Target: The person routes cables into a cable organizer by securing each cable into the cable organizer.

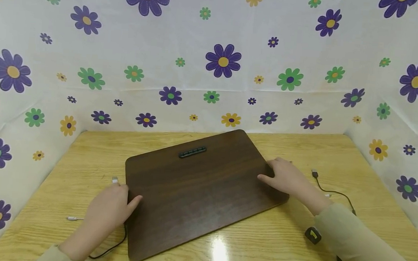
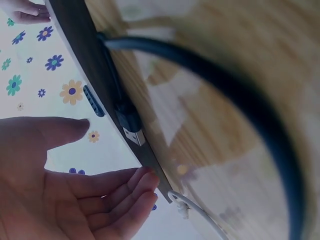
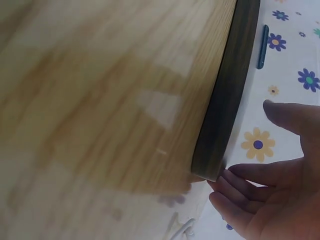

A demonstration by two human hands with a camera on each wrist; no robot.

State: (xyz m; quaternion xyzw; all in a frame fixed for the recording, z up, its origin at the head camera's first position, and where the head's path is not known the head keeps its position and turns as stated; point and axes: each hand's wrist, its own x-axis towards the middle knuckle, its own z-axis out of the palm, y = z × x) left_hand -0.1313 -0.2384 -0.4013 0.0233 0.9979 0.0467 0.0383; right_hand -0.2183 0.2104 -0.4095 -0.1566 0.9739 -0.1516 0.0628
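Observation:
A dark brown wood-grain board (image 1: 197,198) with rounded corners and a black slotted strip (image 1: 192,152) near its far edge sits askew on the table. At its left edge is my left hand (image 1: 108,204); its fingers touch the side while the thumb (image 2: 70,132) stands apart above the top. My right hand (image 1: 286,177) touches the right edge with its fingers, its thumb (image 3: 287,115) likewise raised over the surface. In the left wrist view, a black cable with a USB plug (image 2: 131,125) lies beside the board. The board's underside is hidden.
On the right lie a black USB cable (image 1: 335,192) and a black tape measure (image 1: 312,235). Left of the board are a white plug end (image 1: 74,218) and another USB plug (image 1: 115,179). Flower-patterned cloth (image 1: 184,72) surrounds the table (image 1: 252,246) at back and sides.

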